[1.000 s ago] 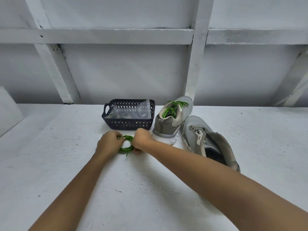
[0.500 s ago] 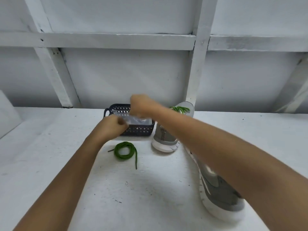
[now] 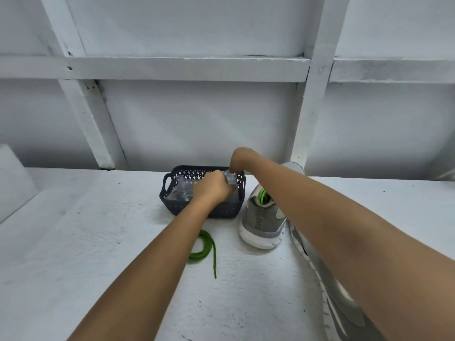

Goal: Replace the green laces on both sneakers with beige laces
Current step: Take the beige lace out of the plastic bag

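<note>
A dark blue plastic basket (image 3: 170,193) stands at the back of the white table, with a clear plastic bag (image 3: 183,190) inside it. My left hand (image 3: 213,187) and my right hand (image 3: 240,159) both pinch the bag's upper edge over the basket. A coiled green lace (image 3: 205,249) lies loose on the table below my left forearm. One grey sneaker (image 3: 262,217) stands right of the basket with green laces (image 3: 263,196) in it. The second grey sneaker (image 3: 334,294) lies under my right forearm, mostly hidden.
A white wall with timber framing (image 3: 312,99) rises directly behind the basket. The white table (image 3: 86,242) stretches left and toward me. A pale panel (image 3: 12,178) leans at the far left edge.
Both hands let go of the coiled green lace, left it on the table, and moved up to the basket, where they now hold the plastic bag.
</note>
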A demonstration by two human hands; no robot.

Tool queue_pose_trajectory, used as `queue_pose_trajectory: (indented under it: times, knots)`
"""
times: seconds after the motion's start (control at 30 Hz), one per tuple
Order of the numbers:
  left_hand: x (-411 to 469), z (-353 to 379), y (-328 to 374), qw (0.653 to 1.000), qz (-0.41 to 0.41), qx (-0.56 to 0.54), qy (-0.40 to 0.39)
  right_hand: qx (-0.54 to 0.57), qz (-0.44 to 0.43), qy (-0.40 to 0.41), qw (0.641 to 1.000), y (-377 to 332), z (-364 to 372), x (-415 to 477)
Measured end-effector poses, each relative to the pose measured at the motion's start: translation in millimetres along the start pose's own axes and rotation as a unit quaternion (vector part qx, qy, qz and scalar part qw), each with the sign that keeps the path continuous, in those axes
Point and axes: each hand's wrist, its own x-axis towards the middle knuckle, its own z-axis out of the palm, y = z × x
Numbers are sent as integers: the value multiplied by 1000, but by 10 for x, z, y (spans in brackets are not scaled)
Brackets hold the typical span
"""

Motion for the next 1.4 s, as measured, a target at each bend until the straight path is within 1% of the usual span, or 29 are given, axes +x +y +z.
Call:
queue_pose_trajectory:
  times: [0.07,0.2,0.33,0.4,0.43,0.47,0.53,0.6,0.63,0.67,0.73,0.8,0.9,0.93,1.0,1.07,1.13,1.3,1.4]
  knots:
    - [35,31,4,1000,4,-12,-16,-6,26,-13,1000,24,97,136]
    - [56,67,5,999,15,-33,-32,70,33,10,997,79,184,154]
    - [101,73,13,998,15,-56,-27,37,29,-43,998,63,146,153]
    - [102,41,25,997,17,-71,-29,55,14,-60,997,68,17,57]
    - [102,17,28,997,18,-74,-25,73,7,-63,995,84,-48,2]
    - [99,-15,35,997,18,-74,-19,121,4,-53,991,93,-114,-61]
    - [72,-94,68,997,21,-78,-6,244,-9,-15,970,131,-212,-146]
    - [44,-190,91,994,31,-104,3,302,-6,-10,953,113,-261,-175]
    - [29,-251,99,991,33,-131,8,334,0,-18,943,101,-274,-186]
    - [8,-326,105,985,34,-167,14,384,6,-37,923,89,-293,-191]
    - [-46,-495,117,969,29,-245,15,494,-3,-69,867,75,-340,-251]
    - [-98,-679,129,952,30,-303,6,577,-22,-84,812,81,-418,-334]
    - [-213,-939,185,922,45,-384,-19,659,-58,-94,744,129,-571,-518]
    - [-261,-1010,223,911,53,-408,-27,678,-68,-90,726,158,-627,-585]
    - [-332,-1106,301,885,71,-458,-48,702,-84,-77,703,220,-721,-721]
    - [-400,-1154,408,861,93,-496,-71,710,-100,-73,693,299,-793,-861]
    - [-461,-1146,540,845,116,-513,-96,707,-115,-70,695,418,-844,-1013]
    - [-561,-972,761,832,139,-516,-147,701,-110,-50,703,754,-824,-1256]
    - [-599,-807,837,809,130,-548,-167,690,-94,-33,717,903,-757,-1339]
